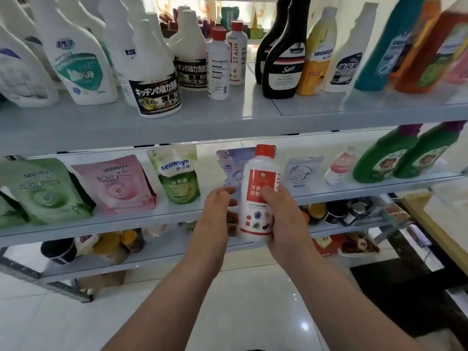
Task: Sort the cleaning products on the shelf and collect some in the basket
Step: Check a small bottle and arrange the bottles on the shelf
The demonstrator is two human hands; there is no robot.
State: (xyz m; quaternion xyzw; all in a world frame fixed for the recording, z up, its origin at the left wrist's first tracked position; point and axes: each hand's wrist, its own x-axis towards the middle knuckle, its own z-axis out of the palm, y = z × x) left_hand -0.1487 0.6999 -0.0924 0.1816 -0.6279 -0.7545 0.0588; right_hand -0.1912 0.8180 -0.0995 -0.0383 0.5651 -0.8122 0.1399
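My right hand [279,219] grips a white bottle with a red cap and red label [258,193], upright in front of the second shelf [101,225]. Its thumb lies across the label. My left hand [217,211] hovers just left of the bottle with loosely curled fingers, holding nothing. Two similar red-capped stain remover bottles [219,64] stand on the top shelf [228,115]. No basket is in view.
Top shelf: white spray bottles [83,59], kitchen cleaner bottles [154,77], black bottles [283,59], a yellow bottle [317,54], teal and orange bottles at right. Second shelf: refill pouches [116,183], green bottles [387,155]. Lower shelves hold jars. A wooden counter [435,216] stands right.
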